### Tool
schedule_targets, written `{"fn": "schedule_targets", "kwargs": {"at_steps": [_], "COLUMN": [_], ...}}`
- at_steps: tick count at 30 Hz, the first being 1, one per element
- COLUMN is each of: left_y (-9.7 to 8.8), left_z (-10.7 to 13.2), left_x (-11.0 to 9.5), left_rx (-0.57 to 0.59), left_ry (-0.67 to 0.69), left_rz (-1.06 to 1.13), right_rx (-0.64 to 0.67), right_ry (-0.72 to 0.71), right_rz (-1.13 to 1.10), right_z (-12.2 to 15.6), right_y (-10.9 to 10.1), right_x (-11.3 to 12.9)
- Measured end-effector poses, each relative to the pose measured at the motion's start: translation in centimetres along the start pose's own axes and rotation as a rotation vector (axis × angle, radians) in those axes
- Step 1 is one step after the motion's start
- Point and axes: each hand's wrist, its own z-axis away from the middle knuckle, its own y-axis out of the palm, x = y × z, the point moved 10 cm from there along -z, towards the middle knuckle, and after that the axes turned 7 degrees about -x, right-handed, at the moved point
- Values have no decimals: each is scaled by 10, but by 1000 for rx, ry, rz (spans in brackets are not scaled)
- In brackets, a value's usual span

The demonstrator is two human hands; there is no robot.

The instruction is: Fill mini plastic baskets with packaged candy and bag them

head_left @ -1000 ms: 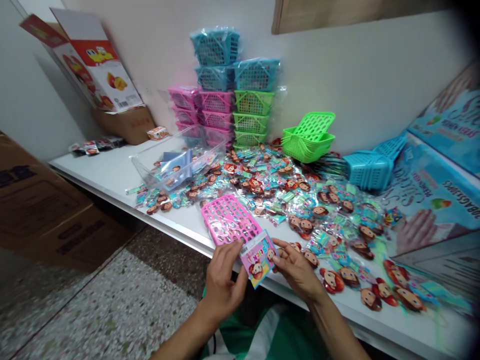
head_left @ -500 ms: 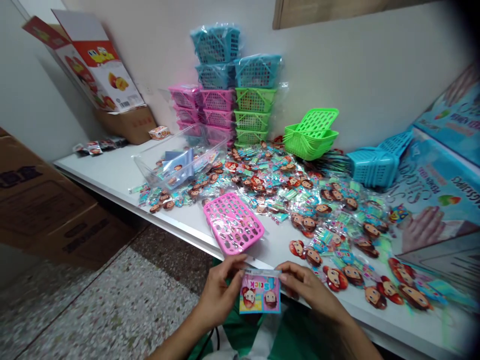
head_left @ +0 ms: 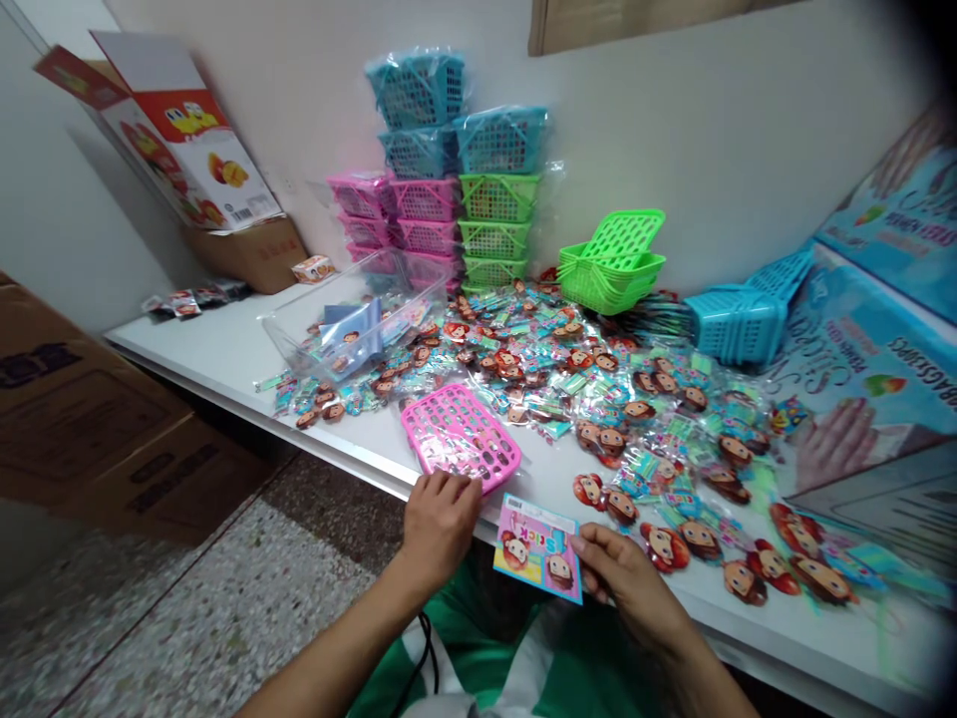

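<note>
My right hand pinches a small sticker pack with two cartoon faces, held just off the white table's front edge. My left hand has its fingers curled at the near edge of a pink basket that lies on the table; whether it grips the basket I cannot make out. Many wrapped cartoon-face items are spread over the table beyond the basket.
Stacks of wrapped blue, pink and green baskets stand at the wall. Loose green baskets and blue baskets lie to their right. A clear bin sits left of centre. Cardboard boxes stand at the left, printed blue boxes at the right.
My left hand let go of the sticker pack and moved up to the pink basket's near edge. The pack is now in my right hand alone, shifted slightly right.
</note>
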Motion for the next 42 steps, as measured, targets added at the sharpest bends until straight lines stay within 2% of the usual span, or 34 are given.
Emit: {"fn": "schedule_targets", "kwargs": {"at_steps": [4,10,15,18,21,23,25,28,31,34,36,38,42], "left_y": [0,-11,-13,-13,-10,-8,-7,-6,-7,-6,-6,-7,-11], "left_z": [3,0,-1,1,3,3,4,5,6,7,7,7,5], "left_x": [-9,-4,-3,-4,-4,-4,-5,-5,-3,-2,-2,-1,2], "left_rx": [-42,-108,-145,-164,-153,-140,-131,-140,-152,-148,-148,-157,-199], "left_ry": [53,-14,-49,-65,-75,-79,-80,-86,-104,-113,-115,-122,-139], "left_rz": [20,59,62,65,86,100,108,114,120,134,149,167,191], "right_rx": [21,23,-105,-187,-147,-141,-184,-288,-489,-649,-648,-588,-440], "right_ry": [-3,-85,-23,30,27,4,-45,-209,-421,-712,-943,-1104,-1229], "right_rz": [32,74,-87,-259,-369,-349,-246,48,422,652,732,805,934], "right_z": [-1,-21,-34,-33,-34,-37,-40,-42,-34,-15,3,18,35], "right_y": [4,11,18,32,57,67,68,63,55,53,59,66,79], "right_x": [2,22,28,25,28,31,36,52,77,106,120,121,103]}}
